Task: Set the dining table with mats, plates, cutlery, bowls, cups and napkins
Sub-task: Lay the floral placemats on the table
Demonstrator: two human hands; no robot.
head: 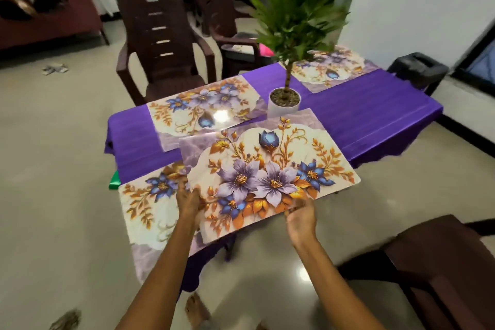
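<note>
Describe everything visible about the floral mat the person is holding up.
The held mat is a glossy, stiff-looking rectangle with rounded corners, printed with purple and blue flowers, orange-gold leaves and a marbled lilac border. It is lifted and tilted above the near edge of the purple tablecloth, its far edge by the white plant pot. The left hand and right hand hold its near edge.

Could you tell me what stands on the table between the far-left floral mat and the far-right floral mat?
In the head view, a potted plant in a white pot stands on the purple tablecloth between the far-left mat and the far-right mat.
</note>
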